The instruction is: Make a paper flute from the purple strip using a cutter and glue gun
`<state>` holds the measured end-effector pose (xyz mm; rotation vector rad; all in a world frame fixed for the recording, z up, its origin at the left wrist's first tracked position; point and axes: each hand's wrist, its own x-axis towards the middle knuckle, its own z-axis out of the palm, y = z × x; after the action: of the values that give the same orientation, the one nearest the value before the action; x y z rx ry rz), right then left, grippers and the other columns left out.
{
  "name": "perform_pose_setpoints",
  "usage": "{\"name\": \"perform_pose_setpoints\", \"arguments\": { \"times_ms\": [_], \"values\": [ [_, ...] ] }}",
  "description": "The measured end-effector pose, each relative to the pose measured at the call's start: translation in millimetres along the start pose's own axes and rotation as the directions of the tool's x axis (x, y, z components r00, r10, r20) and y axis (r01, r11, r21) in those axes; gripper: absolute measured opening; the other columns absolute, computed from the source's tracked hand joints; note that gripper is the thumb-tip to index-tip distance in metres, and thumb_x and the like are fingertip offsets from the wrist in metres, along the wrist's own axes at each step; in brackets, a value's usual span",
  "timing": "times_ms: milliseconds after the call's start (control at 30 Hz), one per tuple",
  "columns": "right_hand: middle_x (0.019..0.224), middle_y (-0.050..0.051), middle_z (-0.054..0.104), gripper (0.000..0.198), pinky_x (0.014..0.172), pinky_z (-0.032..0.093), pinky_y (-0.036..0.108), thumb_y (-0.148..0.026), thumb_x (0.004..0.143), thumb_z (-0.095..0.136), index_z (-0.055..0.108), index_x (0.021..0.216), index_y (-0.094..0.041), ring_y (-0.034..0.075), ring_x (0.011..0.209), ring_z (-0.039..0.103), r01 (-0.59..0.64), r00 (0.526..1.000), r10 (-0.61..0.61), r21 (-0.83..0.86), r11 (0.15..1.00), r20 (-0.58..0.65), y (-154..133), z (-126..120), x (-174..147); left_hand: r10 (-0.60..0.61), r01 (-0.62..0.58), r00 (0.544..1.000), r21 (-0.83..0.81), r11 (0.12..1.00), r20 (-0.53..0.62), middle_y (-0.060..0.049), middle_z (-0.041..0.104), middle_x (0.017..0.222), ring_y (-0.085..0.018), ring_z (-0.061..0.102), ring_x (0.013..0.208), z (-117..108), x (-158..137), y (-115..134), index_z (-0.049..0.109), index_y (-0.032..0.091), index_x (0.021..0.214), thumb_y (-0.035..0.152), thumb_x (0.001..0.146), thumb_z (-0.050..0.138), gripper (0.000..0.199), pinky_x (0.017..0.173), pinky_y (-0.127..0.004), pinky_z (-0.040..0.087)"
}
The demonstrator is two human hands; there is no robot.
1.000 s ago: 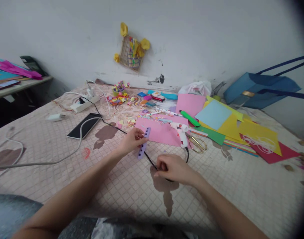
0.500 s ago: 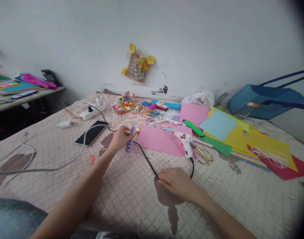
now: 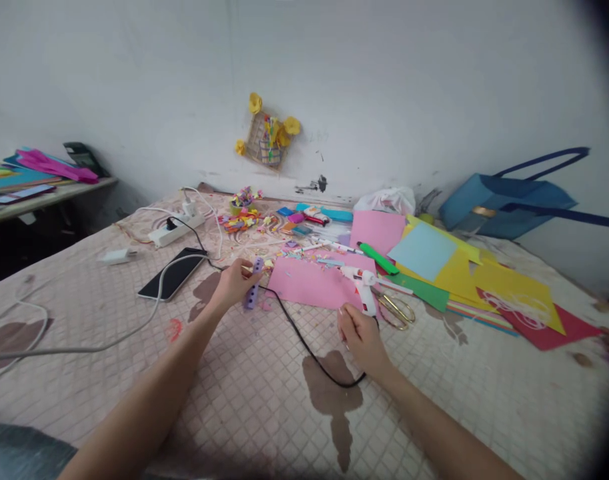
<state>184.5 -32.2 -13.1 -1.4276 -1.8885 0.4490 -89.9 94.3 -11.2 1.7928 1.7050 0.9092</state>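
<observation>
My left hand [image 3: 233, 283] is closed, pinching a purple strip with a row of dark dots [image 3: 253, 285] that stands on end above the table. A black cord [image 3: 297, 331] runs beneath that hand and loops over to the right. My right hand [image 3: 358, 333] has its fingers curled in beside the handle of a white glue gun [image 3: 367, 293]; what they hold, if anything, is hidden. The glue gun lies partly on a pink paper sheet [image 3: 309, 283]. Gold-handled scissors [image 3: 397, 310] are just right of it.
Left of my left hand lie a dark phone [image 3: 173, 275], a power strip [image 3: 177, 230] and a white charger [image 3: 117, 257]. Coloured sheets [image 3: 514, 280], a green cutter [image 3: 378, 258] and a blue bag [image 3: 504, 203] are on the right. Small paper pieces [image 3: 242, 220] are scattered at the back.
My right hand has lifted off the black cord, moved up toward the glue gun and curled its fingers. The left hand still pinches the purple strip. The view has shifted slightly right.
</observation>
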Motion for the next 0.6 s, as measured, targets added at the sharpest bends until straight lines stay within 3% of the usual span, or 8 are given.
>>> {"name": "perform_pose_setpoints", "arguments": {
  "times_ms": [133, 233, 333, 433, 500, 600],
  "values": [
    [0.053, -0.004, 0.045, 0.031, 0.052, 0.034, 0.024, -0.032, 0.093, 0.035, 0.039, 0.064, -0.022, 0.012, 0.05, 0.046, 0.001, 0.996, -0.005, -0.037, 0.999, -0.091, 3.9, -1.9, 2.1, 0.005, -0.005, 1.0, 0.025, 1.0, -0.008, -0.007, 0.07, 0.08, -0.021, 0.067, 0.074, 1.3, 3.3, -1.4, 0.053, 0.016, 0.099, 0.048, 0.071, 0.061, 0.043, 0.061, -0.027, 0.048],
    [0.078, 0.002, 0.06, 0.01, 0.058, 0.04, 0.025, -0.024, 0.087, 0.045, 0.053, 0.088, -0.019, 0.012, 0.057, 0.051, 0.018, 0.997, -0.023, -0.07, 0.997, -0.071, 6.4, -0.6, 5.7, 0.013, -0.013, 1.0, 0.048, 0.999, -0.002, -0.006, 0.07, 0.08, -0.021, 0.067, 0.074, 3.0, 4.9, -2.7, 0.053, 0.016, 0.1, 0.048, 0.071, 0.06, 0.044, 0.061, -0.027, 0.048],
    [0.108, 0.008, 0.06, 0.028, 0.063, 0.044, 0.027, -0.02, 0.083, 0.05, 0.053, 0.11, -0.02, 0.012, 0.062, 0.056, 0.045, 0.999, -0.044, -0.1, 0.994, 0.011, 7.9, -1.0, 8.9, 0.016, -0.017, 1.0, 0.074, 0.997, 0.01, -0.006, 0.071, 0.081, -0.022, 0.067, 0.076, 4.2, 5.7, -5.0, 0.054, 0.017, 0.102, 0.048, 0.071, 0.06, 0.044, 0.062, -0.027, 0.048],
    [0.084, 0.003, 0.066, 0.016, 0.063, 0.041, 0.026, -0.023, 0.087, 0.045, 0.061, 0.087, -0.021, 0.014, 0.064, 0.057, 0.046, 0.994, -0.03, -0.155, 0.987, 0.101, 8.7, -9.5, 11.0, 0.017, -0.018, 1.0, 0.104, 0.994, 0.018, -0.006, 0.071, 0.084, -0.022, 0.067, 0.079, 4.0, 6.0, -6.9, 0.054, 0.018, 0.103, 0.048, 0.072, 0.059, 0.043, 0.064, -0.027, 0.048],
    [0.062, 0.002, 0.062, 0.028, 0.057, 0.036, 0.026, -0.027, 0.09, 0.042, 0.06, 0.069, -0.02, 0.015, 0.057, 0.054, 0.015, 0.99, 0.014, -0.212, 0.977, 0.137, 11.2, -21.1, 12.1, 0.018, -0.021, 1.0, 0.121, 0.992, 0.021, -0.006, 0.071, 0.085, -0.022, 0.067, 0.08, 3.4, 5.6, -7.0, 0.054, 0.019, 0.104, 0.048, 0.072, 0.059, 0.043, 0.065, -0.027, 0.048],
    [0.056, 0.002, 0.059, 0.032, 0.053, 0.029, 0.026, -0.033, 0.086, 0.048, 0.055, 0.058, -0.019, 0.014, 0.054, 0.05, -0.016, 0.979, 0.073, -0.288, 0.958, 0.188, 21.7, -45.3, 13.4, 0.028, -0.031, 0.999, 0.141, 0.99, 0.021, -0.006, 0.071, 0.087, -0.022, 0.067, 0.08, 2.1, 4.3, -5.4, 0.054, 0.019, 0.105, 0.051, 0.073, 0.058, 0.046, 0.065, -0.027, 0.048]
  ]
}}
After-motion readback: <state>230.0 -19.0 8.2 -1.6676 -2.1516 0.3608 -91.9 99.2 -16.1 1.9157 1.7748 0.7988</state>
